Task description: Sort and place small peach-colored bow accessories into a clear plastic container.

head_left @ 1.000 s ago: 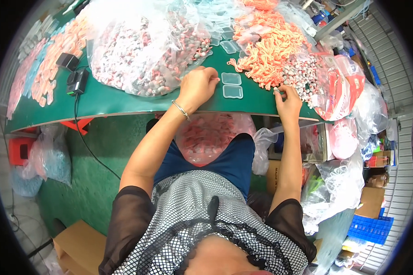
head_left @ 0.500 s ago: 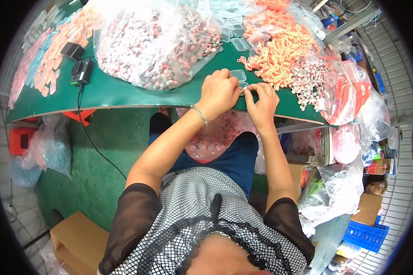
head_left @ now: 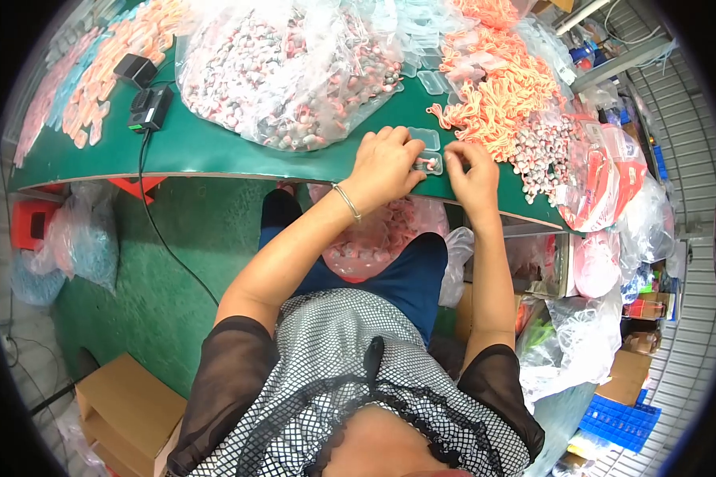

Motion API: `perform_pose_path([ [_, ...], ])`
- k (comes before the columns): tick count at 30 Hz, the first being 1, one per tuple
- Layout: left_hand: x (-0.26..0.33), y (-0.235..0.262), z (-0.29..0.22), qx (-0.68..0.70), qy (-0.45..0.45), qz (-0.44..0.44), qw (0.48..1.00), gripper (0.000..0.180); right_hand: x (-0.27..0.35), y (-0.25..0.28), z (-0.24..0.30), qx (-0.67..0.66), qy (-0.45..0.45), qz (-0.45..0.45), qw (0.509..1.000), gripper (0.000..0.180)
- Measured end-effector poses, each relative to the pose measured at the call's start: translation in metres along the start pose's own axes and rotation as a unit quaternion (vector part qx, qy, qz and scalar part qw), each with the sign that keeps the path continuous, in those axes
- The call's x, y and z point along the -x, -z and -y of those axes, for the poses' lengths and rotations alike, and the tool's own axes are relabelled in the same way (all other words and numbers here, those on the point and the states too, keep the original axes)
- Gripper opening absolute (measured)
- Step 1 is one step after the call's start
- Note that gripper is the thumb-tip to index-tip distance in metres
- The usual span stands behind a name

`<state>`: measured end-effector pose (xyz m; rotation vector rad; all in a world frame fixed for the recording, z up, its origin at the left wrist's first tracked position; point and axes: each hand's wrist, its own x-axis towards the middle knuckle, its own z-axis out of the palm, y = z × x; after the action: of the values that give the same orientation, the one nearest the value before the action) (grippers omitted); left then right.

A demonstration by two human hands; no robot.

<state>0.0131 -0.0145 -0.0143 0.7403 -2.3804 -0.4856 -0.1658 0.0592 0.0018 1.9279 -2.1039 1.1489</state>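
A small clear plastic case [head_left: 430, 169] lies opened out near the table's front edge, its lid [head_left: 425, 139] on the far side. Inside the case sits a small pink-and-grey piece that resembles an earplug. My left hand [head_left: 383, 165] grips the case's left side, thumb at the near edge and fingers curled behind. Just right of the case, my right hand [head_left: 477, 179] is bent with thumb and forefinger apart, and I see nothing between them. Beyond it lie bundled orange cords [head_left: 493, 95] and a heap of loose grey-and-pink pieces [head_left: 542, 155].
A large clear bag [head_left: 286, 79] of pink-and-grey pieces fills the middle of the green table [head_left: 215, 155]. Black chargers [head_left: 149, 107] with a cable stand left of it. Orange cases [head_left: 123, 52] lie farther left. A bag of pink pieces [head_left: 386, 234] hangs by my lap.
My right hand has drawn away rightward from the case, and its fingers have parted. The pink-and-grey piece now shows inside the case. My left hand stays at the case. The view has shifted slightly.
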Motion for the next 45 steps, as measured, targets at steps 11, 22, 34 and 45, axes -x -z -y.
perform_pose_path([
  [11,0.013,0.008,0.01,0.034,0.002,0.002,0.999,0.044,-0.057,-0.033,-0.011,0.295,0.103,-0.021,0.95,0.007],
  [22,0.011,0.006,0.015,0.078,0.011,-0.019,0.997,0.043,-0.01,0.002,0.019,-0.112,0.105,0.095,0.984,0.012],
  [34,0.011,0.012,0.011,0.071,0.011,-0.002,0.997,0.043,-0.018,-0.009,-0.004,0.0,0.119,0.042,0.992,0.016],
  [45,0.013,0.012,0.011,0.083,-0.005,-0.018,0.996,0.049,-0.007,0.006,-0.003,-0.17,0.061,0.15,0.972,0.022],
])
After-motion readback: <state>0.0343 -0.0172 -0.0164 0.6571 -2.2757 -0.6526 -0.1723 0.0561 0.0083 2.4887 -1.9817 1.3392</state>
